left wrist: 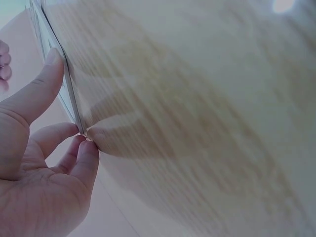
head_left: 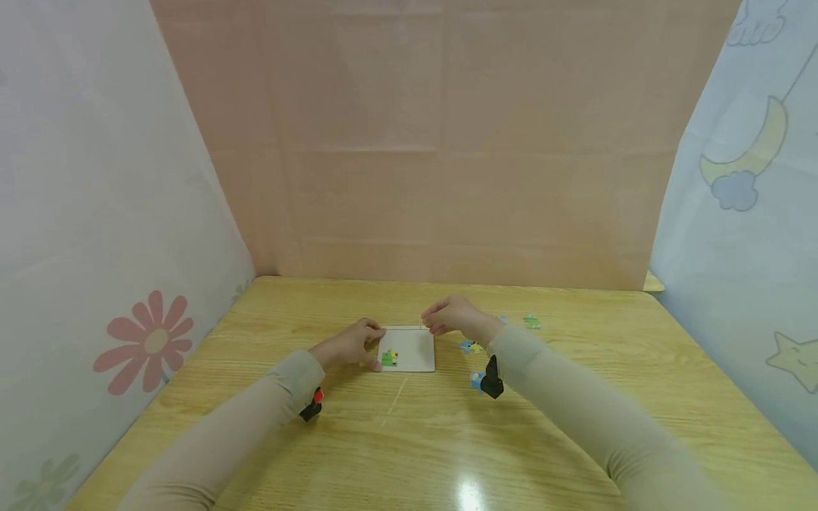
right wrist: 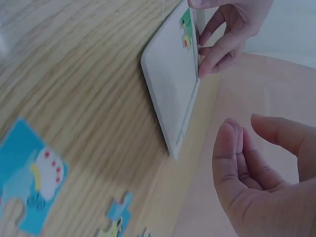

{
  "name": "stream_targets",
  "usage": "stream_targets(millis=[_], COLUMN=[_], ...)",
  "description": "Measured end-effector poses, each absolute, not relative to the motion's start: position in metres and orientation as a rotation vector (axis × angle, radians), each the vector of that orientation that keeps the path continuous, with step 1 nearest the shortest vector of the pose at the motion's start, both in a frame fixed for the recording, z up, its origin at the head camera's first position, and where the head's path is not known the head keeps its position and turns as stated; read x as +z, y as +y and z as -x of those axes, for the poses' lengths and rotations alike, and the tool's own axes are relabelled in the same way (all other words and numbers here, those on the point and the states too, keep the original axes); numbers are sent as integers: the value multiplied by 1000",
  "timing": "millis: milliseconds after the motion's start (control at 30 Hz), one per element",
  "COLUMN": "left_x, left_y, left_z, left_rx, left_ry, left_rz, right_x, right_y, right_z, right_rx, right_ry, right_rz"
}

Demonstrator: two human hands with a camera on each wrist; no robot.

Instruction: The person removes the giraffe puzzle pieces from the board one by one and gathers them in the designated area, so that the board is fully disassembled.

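Note:
A white rectangular puzzle board (head_left: 414, 351) lies on the wooden table, with a green puzzle piece (head_left: 389, 359) bearing yellow and red details at its near left corner. Along the board's left edge, my left hand (head_left: 350, 345) holds it: in the left wrist view the thumb lies over the edge and the fingertips (left wrist: 88, 148) meet at the corner. Over the far right corner hovers my right hand (head_left: 452, 316), fingers loosely bent. A gap shows between its thumb and fingers in the right wrist view, with nothing in it.
Right of the board lie loose puzzle pieces: a blue and yellow one (head_left: 471, 346), a blue one (head_left: 476, 382) partly behind the right wrist camera (head_left: 492, 380), and a green one (head_left: 532, 321) farther back. A pinkish sheet (head_left: 447, 156) stands behind the table, patterned sheets at both sides.

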State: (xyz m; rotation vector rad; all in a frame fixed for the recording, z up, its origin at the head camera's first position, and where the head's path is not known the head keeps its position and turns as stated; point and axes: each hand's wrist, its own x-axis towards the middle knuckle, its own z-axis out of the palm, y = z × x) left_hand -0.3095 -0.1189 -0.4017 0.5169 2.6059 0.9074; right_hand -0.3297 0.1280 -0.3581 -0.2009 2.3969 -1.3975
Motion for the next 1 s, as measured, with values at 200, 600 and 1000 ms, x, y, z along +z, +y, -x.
stream_targets(millis=[200,600,1000], left_x=[-401,-400,-399], left_y=[-118,-118,-120], left_z=[309,307,308], left_rx=[888,875,873], left_ry=[2605,2613,2628], left_rz=[-520,-559,-548], right_x=[-373,-383,-391], right_y=[108,78,70], right_z=[338,325,321], right_rx=[-1420,-1154,-1111], right_ry=[2375,2425,2479], right_rz=[165,287,386])
